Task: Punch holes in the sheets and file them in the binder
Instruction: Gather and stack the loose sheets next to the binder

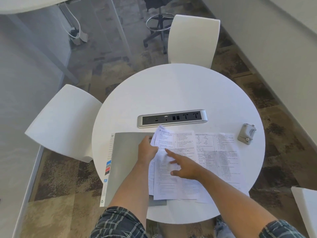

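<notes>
An open grey binder lies on the left part of the round white table, its cover hanging over the left edge. Printed sheets are spread over its right half, with more sheets further right. My left hand grips the left edge of the top sheet, which curls up by the binder's middle. Fingers spread, my right hand rests flat on the sheets with the index finger pointing left. A grey metal hole punch stands apart at the table's right edge.
A silver power and socket strip is set into the table just beyond the sheets. White chairs stand at the far side, at the left and at the lower right. A black stool is farther back.
</notes>
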A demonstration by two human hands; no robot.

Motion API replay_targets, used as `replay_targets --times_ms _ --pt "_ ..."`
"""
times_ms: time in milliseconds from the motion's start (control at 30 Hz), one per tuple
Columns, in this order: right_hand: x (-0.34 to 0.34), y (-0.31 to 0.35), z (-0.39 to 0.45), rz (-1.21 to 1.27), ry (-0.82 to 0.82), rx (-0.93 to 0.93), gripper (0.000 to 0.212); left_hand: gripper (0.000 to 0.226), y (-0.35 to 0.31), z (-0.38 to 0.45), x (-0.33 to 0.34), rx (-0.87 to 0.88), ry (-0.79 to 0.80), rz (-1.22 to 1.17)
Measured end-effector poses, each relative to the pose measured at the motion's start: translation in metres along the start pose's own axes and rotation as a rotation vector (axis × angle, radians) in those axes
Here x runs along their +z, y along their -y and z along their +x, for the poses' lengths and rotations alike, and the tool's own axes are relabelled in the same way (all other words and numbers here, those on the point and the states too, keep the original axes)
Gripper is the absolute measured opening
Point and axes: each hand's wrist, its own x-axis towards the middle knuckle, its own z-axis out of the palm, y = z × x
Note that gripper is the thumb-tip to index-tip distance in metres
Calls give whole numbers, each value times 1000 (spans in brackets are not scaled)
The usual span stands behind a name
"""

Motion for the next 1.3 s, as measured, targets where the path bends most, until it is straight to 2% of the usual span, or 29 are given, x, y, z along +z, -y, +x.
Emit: replay_targets --times_ms 67,133,200,300,400,567,700,833,933,1033,1100,1200,1300 --pt "-3 -7 -4 33 -216 18 85 18 2 -5 -5 -37 36 -72" --pt "-5 -14 -7 65 -410 67 74 15 7 -9 -12 -67 55 -195" --pt "-6 -19 -9 128 -528 106 75 16 11 -17 -19 -91 49 -368" --pt "-11 -18 -11 329 -609 149 88 18 16 -29 -31 -161 99 -597" --pt "-18 -9 -16 584 -605 131 97 22 19 -38 -38 -197 192 -685" --pt "-38 8 -35 811 -498 27 59 46 8 -51 -44 -129 269 -826" --pt "-47 19 -51 968 -440 -5 48 52 -12 -61 -46 -30 324 -926" --pt "-58 33 -57 943 -563 -65 37 57 -33 -73 -39 84 338 -813" --pt "-73 43 -63 876 -666 -145 25 63 -49 -81 -41 169 277 -727" --pt "-87 54 -74 781 -706 -241 19 38 -62 -90 -44 344 224 -609" --pt "-89 54 -82 714 -700 -311 17 35 -65 -96 -44 408 231 -601" --pt "-85 42 -93 649 -660 -324 16 47 -49 -98 -36 362 216 -591" --pt "-72 20 -103 647 -575 -214 35 47 -21 -100 -24 298 236 -469"
